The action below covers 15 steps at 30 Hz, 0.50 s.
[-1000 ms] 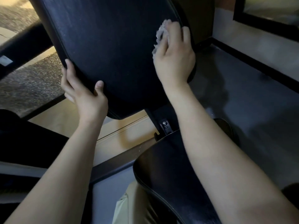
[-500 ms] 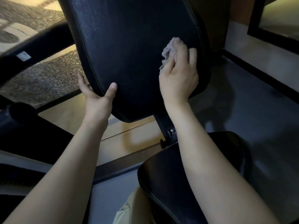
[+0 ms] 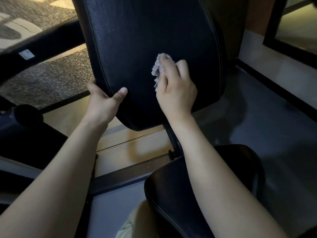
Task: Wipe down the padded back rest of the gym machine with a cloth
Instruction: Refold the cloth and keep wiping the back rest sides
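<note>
Right hand [image 3: 176, 90] and cloth [image 3: 158, 67] shifted from right edge of back rest [image 3: 145, 31] toward its middle. Grey cloth bunched under curled fingers, pressed against padding. Left hand [image 3: 103, 103] kept clamped on lower left edge, thumb laid on front face. Back rest upright ahead, black, pale-stitched along edges, faint dusty sheen seen upper left.
</note>
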Each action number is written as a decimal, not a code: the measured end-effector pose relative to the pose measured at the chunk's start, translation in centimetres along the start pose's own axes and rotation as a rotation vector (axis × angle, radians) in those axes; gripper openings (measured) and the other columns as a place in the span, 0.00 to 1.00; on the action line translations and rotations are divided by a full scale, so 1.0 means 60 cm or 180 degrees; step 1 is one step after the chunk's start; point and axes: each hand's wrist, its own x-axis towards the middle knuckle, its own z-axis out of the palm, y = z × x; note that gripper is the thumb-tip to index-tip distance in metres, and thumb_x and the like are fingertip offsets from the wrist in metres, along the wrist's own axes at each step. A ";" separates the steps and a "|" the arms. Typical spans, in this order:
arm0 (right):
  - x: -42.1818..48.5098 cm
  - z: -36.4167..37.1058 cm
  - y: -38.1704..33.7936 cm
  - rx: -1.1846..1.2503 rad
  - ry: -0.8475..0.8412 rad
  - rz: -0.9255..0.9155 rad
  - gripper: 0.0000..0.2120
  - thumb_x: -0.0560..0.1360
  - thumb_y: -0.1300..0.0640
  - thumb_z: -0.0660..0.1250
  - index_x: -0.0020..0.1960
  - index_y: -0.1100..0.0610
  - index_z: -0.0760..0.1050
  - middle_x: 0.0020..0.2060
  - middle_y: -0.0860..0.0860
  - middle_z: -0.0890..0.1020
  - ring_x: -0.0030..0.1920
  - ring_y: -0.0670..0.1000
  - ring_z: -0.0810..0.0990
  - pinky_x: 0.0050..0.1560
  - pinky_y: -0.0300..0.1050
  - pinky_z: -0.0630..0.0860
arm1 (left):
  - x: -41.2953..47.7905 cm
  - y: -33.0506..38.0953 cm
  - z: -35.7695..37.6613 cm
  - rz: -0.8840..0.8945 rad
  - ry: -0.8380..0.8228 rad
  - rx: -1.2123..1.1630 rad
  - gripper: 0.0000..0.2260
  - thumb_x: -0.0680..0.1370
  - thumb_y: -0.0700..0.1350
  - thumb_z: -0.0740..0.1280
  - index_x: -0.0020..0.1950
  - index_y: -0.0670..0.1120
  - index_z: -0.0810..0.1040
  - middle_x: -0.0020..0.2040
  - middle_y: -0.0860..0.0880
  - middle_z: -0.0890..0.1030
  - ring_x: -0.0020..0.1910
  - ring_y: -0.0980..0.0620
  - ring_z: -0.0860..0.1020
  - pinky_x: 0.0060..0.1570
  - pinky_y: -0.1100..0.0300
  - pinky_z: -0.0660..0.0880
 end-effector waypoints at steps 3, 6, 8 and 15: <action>0.035 -0.015 0.022 -0.0102 0.0143 0.0161 0.16 0.80 0.52 0.62 0.66 0.48 0.79 0.52 0.52 0.78 0.40 0.52 0.79 0.30 0.45 0.73 | 0.009 0.008 -0.009 -0.0071 -0.0171 0.0021 0.25 0.80 0.45 0.71 0.66 0.49 0.57 0.58 0.56 0.73 0.54 0.62 0.75 0.48 0.70 0.73; 0.080 -0.034 0.036 -0.0279 0.0499 0.0669 0.16 0.82 0.50 0.59 0.68 0.47 0.77 0.54 0.51 0.78 0.42 0.50 0.79 0.32 0.44 0.72 | 0.009 0.006 -0.008 -0.0087 -0.0186 0.0063 0.23 0.81 0.44 0.69 0.66 0.48 0.56 0.58 0.57 0.73 0.54 0.62 0.74 0.49 0.68 0.73; 0.082 -0.033 0.023 -0.0346 0.0436 0.0607 0.17 0.82 0.50 0.58 0.68 0.49 0.76 0.54 0.52 0.78 0.43 0.51 0.80 0.32 0.44 0.72 | 0.009 0.006 -0.006 -0.0098 -0.0201 0.0055 0.22 0.82 0.43 0.68 0.65 0.47 0.56 0.57 0.57 0.72 0.55 0.63 0.73 0.50 0.67 0.73; 0.098 -0.056 0.053 -0.0632 0.0083 0.0317 0.17 0.82 0.49 0.57 0.69 0.48 0.75 0.56 0.51 0.78 0.44 0.53 0.80 0.31 0.46 0.71 | 0.004 0.011 -0.010 -0.0114 -0.0183 0.0129 0.23 0.82 0.44 0.68 0.65 0.48 0.55 0.65 0.48 0.72 0.63 0.50 0.74 0.61 0.57 0.73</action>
